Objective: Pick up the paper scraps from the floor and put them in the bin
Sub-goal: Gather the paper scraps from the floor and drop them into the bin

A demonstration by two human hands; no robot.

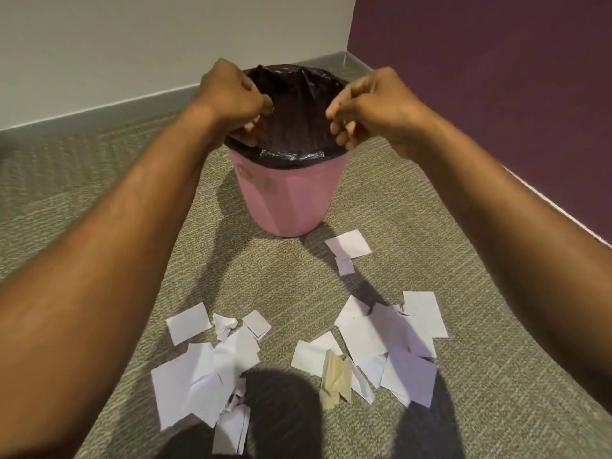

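Observation:
A pink bin (287, 197) with a black liner (294, 104) stands on the carpet ahead of me. My left hand (231, 94) hovers over the bin's left rim with its fingers curled down into the opening. Over the right rim, my right hand (367, 107) has its fingers bunched together. I see no paper in either hand. White paper scraps lie on the floor in front of the bin: a left pile (205, 369), a right pile (390, 342) with a tan scrap (334, 379), and two small pieces (347, 248) near the bin's base.
Grey-green carpet (99, 180) covers the floor. A white wall with a grey skirting (99, 111) runs behind the bin, and a purple wall (496, 94) closes the right side. The bin sits near that corner. My shadow falls over the nearest scraps.

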